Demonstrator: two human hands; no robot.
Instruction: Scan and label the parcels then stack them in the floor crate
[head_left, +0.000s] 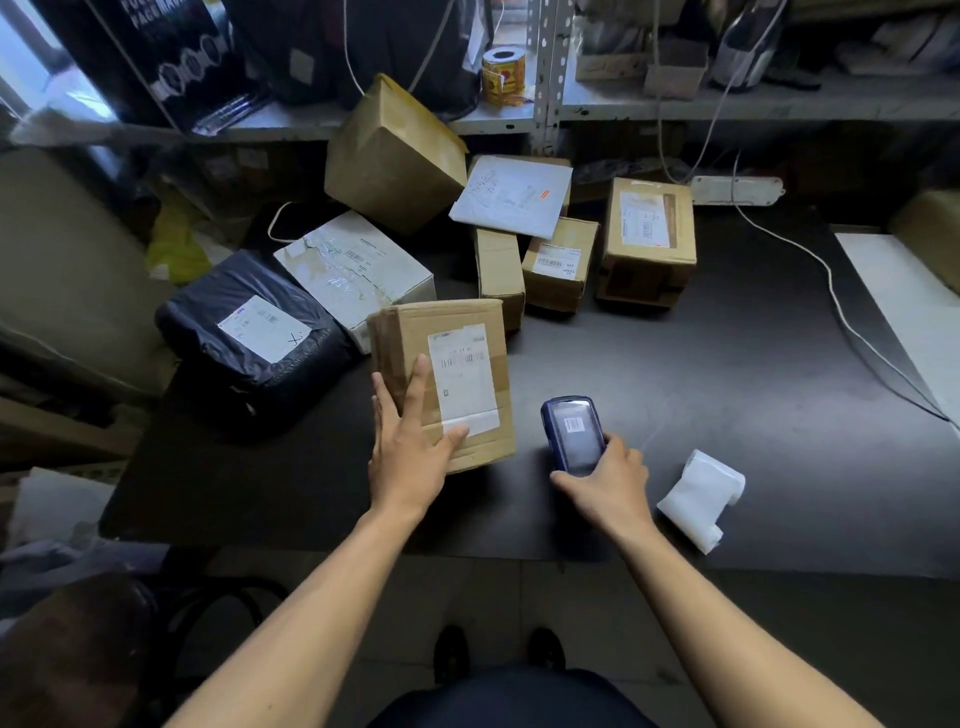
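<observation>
Left hand flat, fingers spread on brown cardboard parcel; right hand grips blue handheld scanner.
Scan stage; parcels far side await, nothing visibly crated.

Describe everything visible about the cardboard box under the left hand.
The cardboard box is a brown, flattish corrugated parcel with creased, worn edges and strips of brown tape. A white shipping label with a barcode covers much of its top face. It lies flat on the dark table, near the front edge, closed. The left hand rests on its near left part, fingers straight, thumb at the label's lower edge. Its far left corner sits by the white box; contact is unclear.
</observation>
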